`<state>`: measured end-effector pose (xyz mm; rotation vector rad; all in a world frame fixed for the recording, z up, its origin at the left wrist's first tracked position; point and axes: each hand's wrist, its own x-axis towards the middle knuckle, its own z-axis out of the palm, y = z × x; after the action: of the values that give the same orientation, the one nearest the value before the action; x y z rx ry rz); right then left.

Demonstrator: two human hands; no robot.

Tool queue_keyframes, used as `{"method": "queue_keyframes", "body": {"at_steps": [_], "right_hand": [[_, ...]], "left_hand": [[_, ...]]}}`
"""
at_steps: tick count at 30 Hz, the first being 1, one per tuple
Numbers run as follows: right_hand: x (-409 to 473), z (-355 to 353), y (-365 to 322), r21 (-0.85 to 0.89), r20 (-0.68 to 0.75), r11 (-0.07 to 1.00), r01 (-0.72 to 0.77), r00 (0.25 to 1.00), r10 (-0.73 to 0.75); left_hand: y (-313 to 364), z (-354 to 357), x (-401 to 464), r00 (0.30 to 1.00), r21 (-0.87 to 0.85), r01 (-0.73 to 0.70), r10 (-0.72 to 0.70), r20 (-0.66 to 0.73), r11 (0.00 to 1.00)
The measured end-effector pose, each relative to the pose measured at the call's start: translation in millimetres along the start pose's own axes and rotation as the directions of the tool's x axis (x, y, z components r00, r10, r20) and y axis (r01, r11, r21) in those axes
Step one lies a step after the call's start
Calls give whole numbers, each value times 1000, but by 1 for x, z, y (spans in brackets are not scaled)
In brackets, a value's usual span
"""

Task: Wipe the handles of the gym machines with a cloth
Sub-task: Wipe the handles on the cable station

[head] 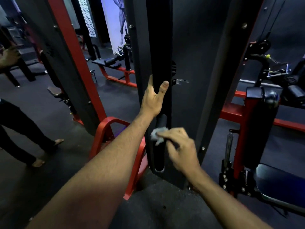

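i am holding the left hand (153,98) up on the black upright column (159,47) of the gym machine, thumb lying along one face and fingers wrapping round the far edge, so it is gripping the column. lower down, the right hand (179,147) is pinching a small grey cloth (157,134) between curled fingers and thumb, pressing it against the black handle (162,120) that is sitting inside a long slot in the column's front face. the cloth is resting about midway down that handle, and my right fingers are blurring slightly, so i cannot tell exactly how many are on the cloth.

a wide black panel (198,80) is standing just behind the column to the right, with bolts along its edge. a red floor loop (105,129) is curving out at the column's foot, just beside my left forearm. to the right a red-framed machine with a black padded roller (262,123) and a dark seat (280,182) is crowding close to my right arm. to the left a slanted red and black frame (72,63) is standing between me and another person, whose dark trouser legs and bare feet (38,162) are showing at the left edge. further back a bench with a red base (115,70) is sitting on the dark floor (49,171), with a lit white poster (113,22) behind it.
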<state>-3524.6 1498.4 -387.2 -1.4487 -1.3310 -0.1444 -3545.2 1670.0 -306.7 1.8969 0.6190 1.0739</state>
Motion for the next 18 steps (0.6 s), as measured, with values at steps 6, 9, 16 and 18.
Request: {"method": "queue_keyframes", "body": {"at_steps": [6,9,16,18], "right_hand": [[56,14,5,-38,-127,977,-211,971,205],[46,15,-4,-62,-58,983,-175,983,172],[-48,25,-7,-18,114,999,-31,993,32],[-66,30,10,11,129,990,-139,982,136]], "left_hand": [[-2,1,0,1000,23,-19,18,15,1000],[-4,-2,2,1000,2,-6,6,-2,1000],[-4,-3,0,999,-2,14,-14,-44,1000],[-2,-4,-1,999,-16,25,-26,-41,1000]]}}
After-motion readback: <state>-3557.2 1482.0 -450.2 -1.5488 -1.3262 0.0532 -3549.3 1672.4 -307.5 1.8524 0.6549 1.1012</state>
